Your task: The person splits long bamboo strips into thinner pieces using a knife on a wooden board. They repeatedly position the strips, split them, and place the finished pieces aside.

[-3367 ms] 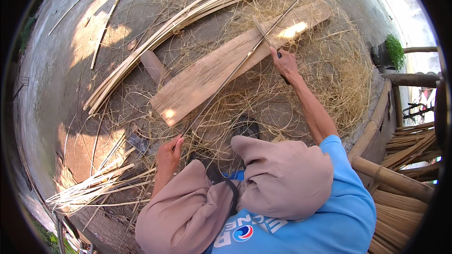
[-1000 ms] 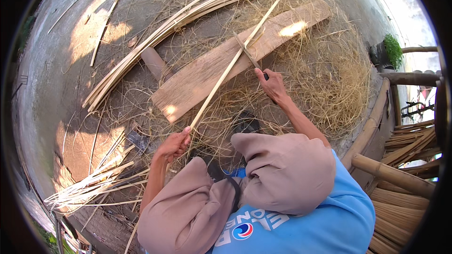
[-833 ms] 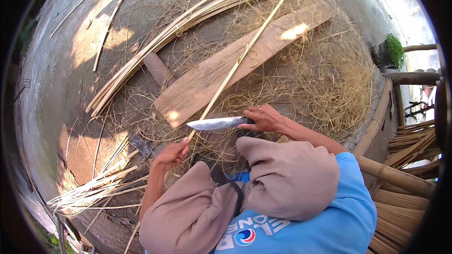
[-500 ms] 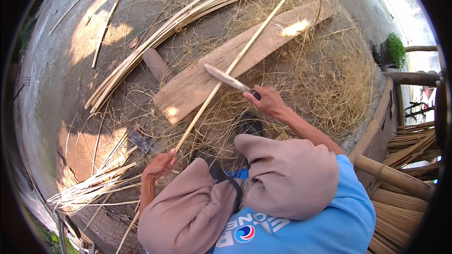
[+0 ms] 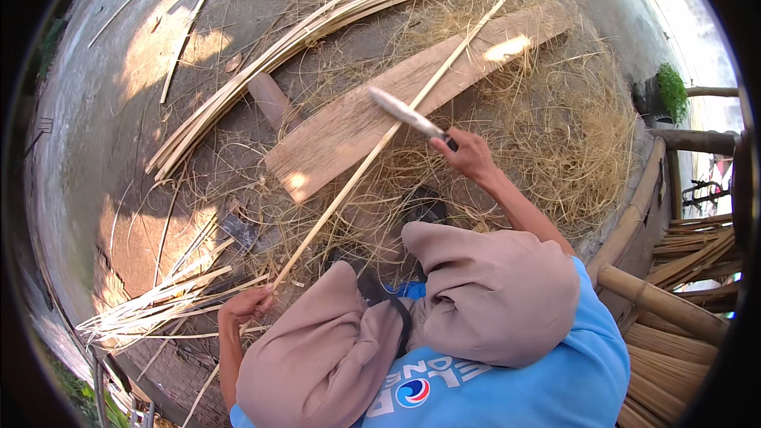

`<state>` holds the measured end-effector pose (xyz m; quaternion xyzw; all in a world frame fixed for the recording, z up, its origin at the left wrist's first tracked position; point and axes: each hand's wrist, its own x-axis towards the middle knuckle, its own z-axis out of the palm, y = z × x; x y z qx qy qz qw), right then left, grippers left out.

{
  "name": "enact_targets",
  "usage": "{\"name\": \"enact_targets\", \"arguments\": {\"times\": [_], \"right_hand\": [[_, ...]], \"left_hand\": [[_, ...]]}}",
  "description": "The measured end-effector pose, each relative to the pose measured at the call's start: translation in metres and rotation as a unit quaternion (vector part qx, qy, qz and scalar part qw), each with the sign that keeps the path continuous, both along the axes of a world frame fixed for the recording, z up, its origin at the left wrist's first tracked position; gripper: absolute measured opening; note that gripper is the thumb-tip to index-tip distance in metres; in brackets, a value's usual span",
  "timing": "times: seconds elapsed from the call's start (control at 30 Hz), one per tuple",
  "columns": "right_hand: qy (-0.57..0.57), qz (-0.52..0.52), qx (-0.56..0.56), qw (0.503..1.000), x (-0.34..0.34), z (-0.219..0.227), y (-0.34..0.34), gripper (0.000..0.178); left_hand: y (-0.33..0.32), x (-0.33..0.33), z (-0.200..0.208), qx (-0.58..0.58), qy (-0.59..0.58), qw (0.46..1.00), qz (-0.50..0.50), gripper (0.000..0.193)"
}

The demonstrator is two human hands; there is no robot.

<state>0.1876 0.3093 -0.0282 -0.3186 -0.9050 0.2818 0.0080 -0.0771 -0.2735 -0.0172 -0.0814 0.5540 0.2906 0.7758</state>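
Note:
A long pale bamboo strip slants from my left knee up across a wooden plank toward the far right. Its near end is pinched in my left hand, low at the left. My right hand grips the dark handle of a knife. The knife's blade lies across the strip above the plank's near edge, pointing up and left. Whether the edge bites into the strip cannot be made out.
Curly bamboo shavings cover the ground around the plank. A bundle of long strips arcs behind it, over a short wooden block. Shorter strips are heaped at the left. A bamboo rail stands at the right.
My left hand has drawn down and left with the strip's near end. My right hand and the knife have shifted slightly right. The whole view has shifted a little.

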Motion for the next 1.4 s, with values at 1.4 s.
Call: {"name": "enact_targets", "arguments": {"times": [1.4], "right_hand": [[-0.012, -0.275, 0.058, 0.960, 0.028, 0.016, 0.130, 0.066]], "left_hand": [[0.079, -0.004, 0.049, 0.007, 0.222, 0.975, -0.014, 0.054]]}}
